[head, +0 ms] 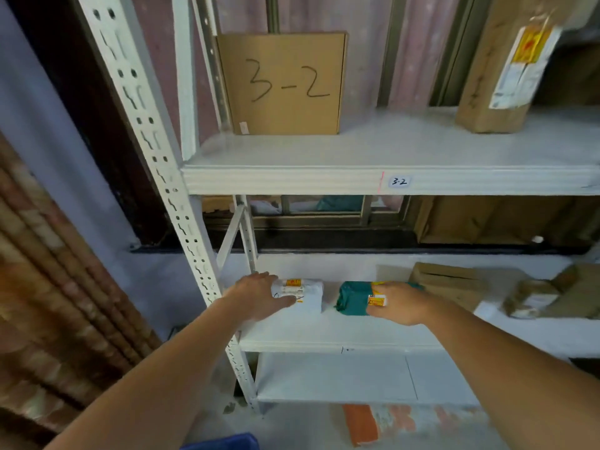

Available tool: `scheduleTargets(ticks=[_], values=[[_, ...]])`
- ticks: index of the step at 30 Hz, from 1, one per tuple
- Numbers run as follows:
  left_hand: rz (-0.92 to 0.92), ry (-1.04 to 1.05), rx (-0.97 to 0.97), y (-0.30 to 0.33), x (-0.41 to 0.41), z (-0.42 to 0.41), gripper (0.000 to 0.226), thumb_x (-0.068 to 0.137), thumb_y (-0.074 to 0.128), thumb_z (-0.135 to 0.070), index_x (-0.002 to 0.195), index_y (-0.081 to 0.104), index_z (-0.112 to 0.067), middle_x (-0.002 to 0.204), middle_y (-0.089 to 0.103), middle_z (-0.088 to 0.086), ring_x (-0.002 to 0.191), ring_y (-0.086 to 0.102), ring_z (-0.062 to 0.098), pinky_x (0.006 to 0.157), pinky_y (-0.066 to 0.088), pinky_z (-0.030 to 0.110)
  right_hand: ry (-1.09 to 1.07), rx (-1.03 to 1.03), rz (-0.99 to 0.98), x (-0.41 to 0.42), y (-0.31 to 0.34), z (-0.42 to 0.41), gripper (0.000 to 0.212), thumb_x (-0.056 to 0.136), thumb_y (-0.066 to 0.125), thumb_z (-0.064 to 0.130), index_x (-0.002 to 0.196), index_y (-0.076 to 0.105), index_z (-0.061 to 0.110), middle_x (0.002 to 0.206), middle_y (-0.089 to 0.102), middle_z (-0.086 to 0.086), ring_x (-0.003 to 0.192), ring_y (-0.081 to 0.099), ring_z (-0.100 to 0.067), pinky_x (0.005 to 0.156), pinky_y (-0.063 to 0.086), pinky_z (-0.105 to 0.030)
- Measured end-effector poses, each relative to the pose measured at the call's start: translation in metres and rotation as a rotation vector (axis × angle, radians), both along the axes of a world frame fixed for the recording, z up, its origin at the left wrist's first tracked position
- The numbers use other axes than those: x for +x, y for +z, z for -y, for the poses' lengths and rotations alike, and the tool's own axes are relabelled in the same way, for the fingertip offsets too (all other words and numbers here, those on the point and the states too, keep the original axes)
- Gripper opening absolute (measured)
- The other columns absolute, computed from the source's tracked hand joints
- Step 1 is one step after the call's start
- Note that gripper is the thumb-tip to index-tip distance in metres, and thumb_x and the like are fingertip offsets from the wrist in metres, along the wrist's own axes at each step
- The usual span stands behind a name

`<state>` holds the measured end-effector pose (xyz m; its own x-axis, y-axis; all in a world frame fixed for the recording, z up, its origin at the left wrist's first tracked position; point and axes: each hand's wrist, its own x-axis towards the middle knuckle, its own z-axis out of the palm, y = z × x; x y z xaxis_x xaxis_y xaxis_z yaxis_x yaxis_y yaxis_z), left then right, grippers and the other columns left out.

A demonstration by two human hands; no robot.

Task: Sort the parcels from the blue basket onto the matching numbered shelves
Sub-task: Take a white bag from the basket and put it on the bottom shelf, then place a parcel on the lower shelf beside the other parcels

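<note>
Two bare forearms enter from the lower edge of the frame, one from the lower left and one from the lower right, each ending in a bare hand near the middle. The left hand wears no glove, ring or watch that can be made out, and the same holds for the right hand. No sleeve shows on either arm (any cuff would lie beyond the frame's bottom edge). The wrists carry no band, strap or marking. Fingernail detail is too blurred to tell.
</note>
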<state>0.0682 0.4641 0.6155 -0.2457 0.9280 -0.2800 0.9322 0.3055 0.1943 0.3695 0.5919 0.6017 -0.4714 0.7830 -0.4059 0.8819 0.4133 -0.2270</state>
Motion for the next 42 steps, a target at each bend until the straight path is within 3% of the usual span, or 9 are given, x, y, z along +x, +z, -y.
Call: scheduleTargets(ticks=[4, 12, 22, 26, 32, 35, 38, 42], values=[[-0.016, 0.027, 0.005, 0.029, 0.014, 0.022, 0.090, 0.085, 0.046, -0.082, 0.157, 0.032, -0.029, 0.163, 0.035, 0.001, 0.146, 0.038, 0.027, 0.120, 0.032, 0.043, -0.003, 0.056, 0.032, 0.024, 0.035, 0.017, 0.044, 0.089, 0.055, 0.065, 0.115, 0.064, 0.031, 0.114, 0.067, -0.002, 0.097, 0.062, -0.020, 0.074, 0.045, -0.029], [0.007, 0.133, -0.008, 0.050, 0.071, 0.069, 0.089, 0.088, 0.045, -0.079, 0.158, 0.030, -0.026, 0.163, 0.034, 0.004, 0.146, 0.038, 0.029, 0.119, 0.032, 0.043, 0.084, 0.139, 0.052, 0.058, 0.072, 0.045, 0.054, 0.088, 0.047, 0.071, 0.117, 0.059, 0.027, 0.106, 0.061, -0.002, 0.093, 0.060, -0.017, 0.082, 0.057, -0.039], [-0.035, 0.206, -0.030, 0.048, 0.171, 0.137, 0.089, 0.088, 0.042, -0.081, 0.159, 0.028, -0.028, 0.164, 0.033, -0.001, 0.148, 0.034, 0.028, 0.120, 0.030, 0.044, 0.187, 0.133, 0.034, 0.141, 0.062, 0.068, 0.062, 0.085, 0.046, 0.077, 0.133, 0.051, 0.039, 0.117, 0.065, 0.003, 0.094, 0.063, -0.012, 0.085, 0.058, -0.036], [-0.019, 0.267, -0.051, 0.043, 0.184, 0.165, 0.090, 0.085, 0.042, -0.083, 0.157, 0.031, -0.030, 0.161, 0.037, -0.001, 0.145, 0.039, 0.027, 0.118, 0.034, 0.045, 0.195, 0.135, 0.087, 0.152, 0.049, 0.084, 0.075, 0.085, 0.044, 0.078, 0.144, 0.043, 0.031, 0.133, 0.058, 0.000, 0.108, 0.058, -0.017, 0.091, 0.052, -0.034], [0.010, 0.320, -0.081, 0.032, 0.175, 0.213, 0.094, 0.072, 0.035, -0.091, 0.147, 0.047, -0.036, 0.149, 0.053, -0.003, 0.131, 0.054, 0.026, 0.109, 0.044, 0.046, 0.304, 0.113, 0.083, 0.117, 0.049, 0.118, 0.083, 0.091, 0.042, 0.075, 0.155, 0.032, 0.023, 0.157, 0.040, -0.005, 0.138, 0.044, -0.025, 0.112, 0.039, -0.040], [-0.009, 0.382, -0.088, 0.027, 0.159, 0.243, 0.085, 0.073, 0.038, -0.090, 0.135, 0.056, -0.034, 0.134, 0.062, -0.004, 0.116, 0.061, 0.024, 0.100, 0.050, 0.045, 0.370, 0.091, 0.056, 0.081, 0.048, 0.138, 0.082, 0.091, 0.045, 0.072, 0.156, 0.031, 0.023, 0.159, 0.037, -0.007, 0.140, 0.042, -0.028, 0.113, 0.038, -0.042], [-0.036, 0.454, -0.085, 0.025, 0.138, 0.284, 0.083, 0.082, 0.042, -0.084, 0.144, 0.050, -0.029, 0.143, 0.056, 0.000, 0.126, 0.056, 0.026, 0.105, 0.047, 0.044, 0.455, 0.043, 0.045, 0.036, 0.046, 0.167, 0.080, 0.093, 0.048, 0.068, 0.157, 0.029, 0.023, 0.160, 0.035, -0.008, 0.139, 0.042, -0.029, 0.113, 0.038, -0.041], [-0.026, 0.580, -0.114, 0.016, 0.101, 0.355, 0.097, 0.083, 0.041, -0.086, 0.156, 0.035, -0.022, 0.160, 0.039, 0.003, 0.144, 0.041, 0.027, 0.116, 0.036, 0.041, 0.602, 0.012, 0.034, -0.031, 0.034, 0.218, 0.080, 0.093, 0.050, 0.067, 0.156, 0.030, 0.023, 0.160, 0.035, -0.007, 0.142, 0.040, -0.029, 0.114, 0.035, -0.042]])
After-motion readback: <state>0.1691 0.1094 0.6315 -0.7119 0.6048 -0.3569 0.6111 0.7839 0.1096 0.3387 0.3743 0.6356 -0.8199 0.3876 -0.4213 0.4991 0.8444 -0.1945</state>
